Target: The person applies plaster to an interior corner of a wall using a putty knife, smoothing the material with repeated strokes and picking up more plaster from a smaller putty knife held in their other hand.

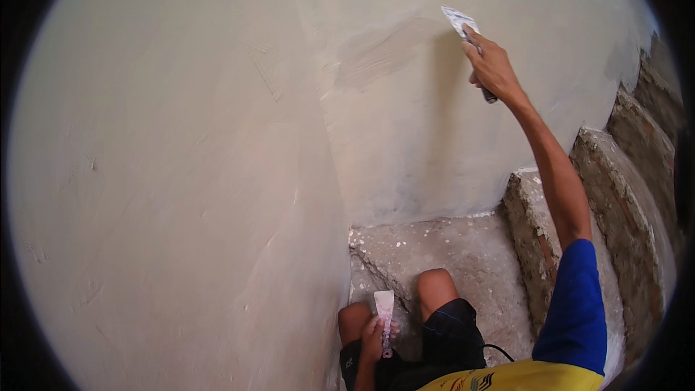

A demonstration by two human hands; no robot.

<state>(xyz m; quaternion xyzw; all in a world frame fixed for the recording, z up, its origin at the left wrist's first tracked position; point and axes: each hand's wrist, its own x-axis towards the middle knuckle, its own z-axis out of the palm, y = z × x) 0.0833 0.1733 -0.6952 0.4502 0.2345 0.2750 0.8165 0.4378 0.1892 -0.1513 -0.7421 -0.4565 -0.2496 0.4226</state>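
Note:
My right hand [491,65] is stretched out toward the far wall, its fingers wrapped round the dark handle of a putty knife [459,17]. That blade is smeared with white filler and sits at or very near the wall; I cannot tell if it touches. To its left, a greyish damp-looking patch of filler [380,52] with streaks marks the wall [405,130]. Low down, in front of my knees, my left hand [376,338] is closed round a second putty knife [384,304], blade up, its handle speckled with filler.
A broad plastered wall [181,174] rises close on my left and meets the far wall in a corner. Rough concrete stairs [615,174] climb at the right. The concrete landing [463,246] below is cracked and spotted with white bits.

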